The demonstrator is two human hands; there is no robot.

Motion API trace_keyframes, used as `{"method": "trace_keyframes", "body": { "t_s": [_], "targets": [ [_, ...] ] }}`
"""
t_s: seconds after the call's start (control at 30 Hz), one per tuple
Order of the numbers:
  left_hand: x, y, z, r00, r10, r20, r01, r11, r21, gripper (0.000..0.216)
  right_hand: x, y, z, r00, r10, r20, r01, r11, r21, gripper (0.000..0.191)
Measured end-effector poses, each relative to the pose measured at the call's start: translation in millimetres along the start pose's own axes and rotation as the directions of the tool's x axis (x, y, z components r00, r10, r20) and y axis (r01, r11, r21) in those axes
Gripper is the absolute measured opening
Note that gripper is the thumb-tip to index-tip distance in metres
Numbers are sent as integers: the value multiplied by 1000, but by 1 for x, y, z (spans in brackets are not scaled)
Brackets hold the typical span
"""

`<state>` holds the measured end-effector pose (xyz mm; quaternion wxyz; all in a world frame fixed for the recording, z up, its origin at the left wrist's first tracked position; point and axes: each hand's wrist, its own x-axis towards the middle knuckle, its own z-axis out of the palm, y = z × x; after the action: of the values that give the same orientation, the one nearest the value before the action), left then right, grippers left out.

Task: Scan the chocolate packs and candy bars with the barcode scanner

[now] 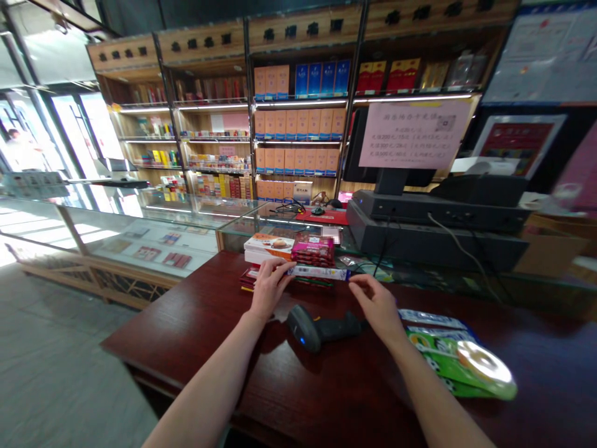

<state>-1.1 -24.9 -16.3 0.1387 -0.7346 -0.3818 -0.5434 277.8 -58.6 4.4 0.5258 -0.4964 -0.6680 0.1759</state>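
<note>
A slim, long white-and-blue packet (321, 272) is stretched sideways between my two hands, a small barcode-like mark near its left end. My left hand (270, 287) pinches that left end between thumb and fingers. At the other end, the thumb and fingertips of my right hand (377, 306) close on the tip. Directly behind the packet are a white-and-orange box (269, 247) and a stack of dark red and pink packets (312, 249). More flat packages lie beneath them, partly hidden. A black handheld barcode scanner (326, 328) rests on the table nearer to me, between my forearms.
Green and blue snack bags (459, 358) lie on the dark wooden table (186, 330) right of my right forearm. A black checkout terminal (438, 214) with cables stands behind. Glass display counters (135, 239) run to the left, and stocked shelves (298, 158) line the back wall.
</note>
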Motion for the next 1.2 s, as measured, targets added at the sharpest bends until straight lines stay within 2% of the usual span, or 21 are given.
{"method": "trace_keyframes", "body": {
  "t_s": [0.03,0.1,0.17,0.23,0.33,0.47,0.7,0.93,1.03,1.2],
  "targets": [
    [0,1,0,1000,8,-2,-8,1000,-4,33,2,4,0,995,29,-99,-26,999,32,34],
    [0,1,1,1000,19,0,-19,1000,-13,33,5,11,1,980,97,-173,-82,993,91,44],
    [-1,2,2,1000,22,14,-21,1000,-19,33,6,14,2,978,163,-130,-145,979,140,55],
    [-1,3,3,999,21,29,-20,1000,-24,33,5,14,4,977,210,-37,-201,966,161,61],
    [-1,5,3,999,33,33,-32,999,-29,32,3,11,6,968,236,85,-247,957,154,60],
    [-1,5,5,998,55,33,-54,998,-42,30,2,7,8,950,258,175,-290,937,196,59],
    [-2,7,7,997,47,63,-39,993,-115,27,-2,4,11,921,328,209,-385,851,358,56],
    [0,12,5,993,70,99,-56,989,-135,27,0,5,12,871,425,247,-483,648,589,49],
    [2,14,4,988,70,139,-47,986,-159,27,1,2,10,856,447,260,-499,581,643,44],
    [3,15,3,980,54,192,-17,982,-191,29,2,-2,6,857,455,242,-482,539,691,41]
  ]
}}
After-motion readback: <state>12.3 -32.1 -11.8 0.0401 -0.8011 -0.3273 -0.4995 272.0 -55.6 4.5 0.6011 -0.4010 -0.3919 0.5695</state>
